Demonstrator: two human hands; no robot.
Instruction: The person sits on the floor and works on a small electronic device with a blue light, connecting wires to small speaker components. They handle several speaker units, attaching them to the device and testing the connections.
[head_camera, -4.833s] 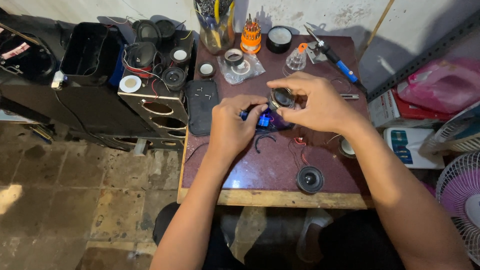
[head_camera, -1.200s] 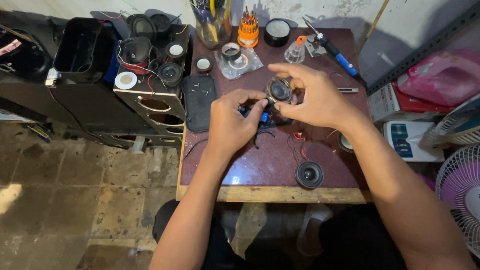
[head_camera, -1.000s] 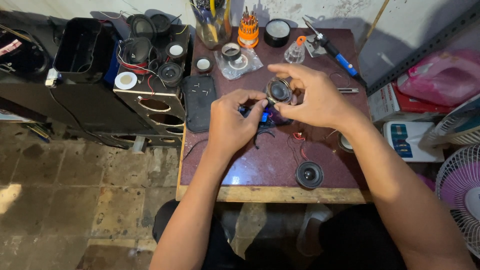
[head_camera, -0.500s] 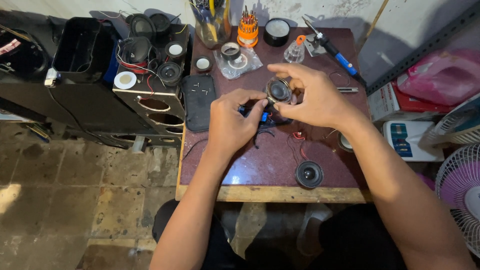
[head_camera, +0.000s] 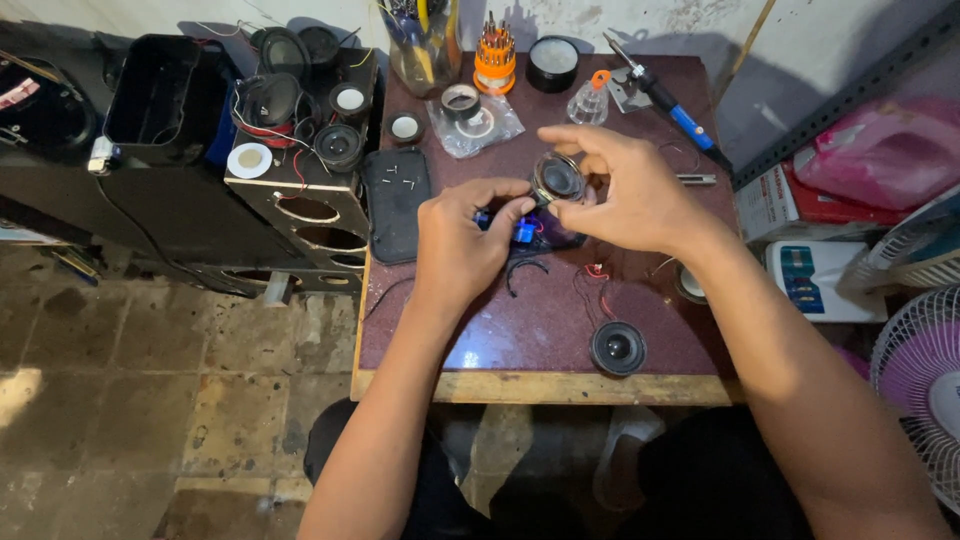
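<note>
A dark red table (head_camera: 560, 340) stands against a stained wall, tools along its far edge. Above its middle, the right hand (head_camera: 625, 195) pinches a small round speaker (head_camera: 558, 178), fingers closed on its rim; the left hand (head_camera: 465, 235) grips a blue board (head_camera: 522, 231) beside it. Keeping the speaker level and wires slack seems wise. Compared with earlier, the speaker sits slightly higher.

Table (head_camera: 480, 340): dark red top, pale wooden front edge. Far edge: jar (head_camera: 425, 45), orange screwdriver set (head_camera: 495, 62), black tin (head_camera: 552, 62), small bottle (head_camera: 590, 100). Far right corner: soldering iron (head_camera: 665, 100). Left edge: black pad (head_camera: 397, 200). Near front edge: speaker (head_camera: 618, 347), red wire (head_camera: 600, 290).
</note>
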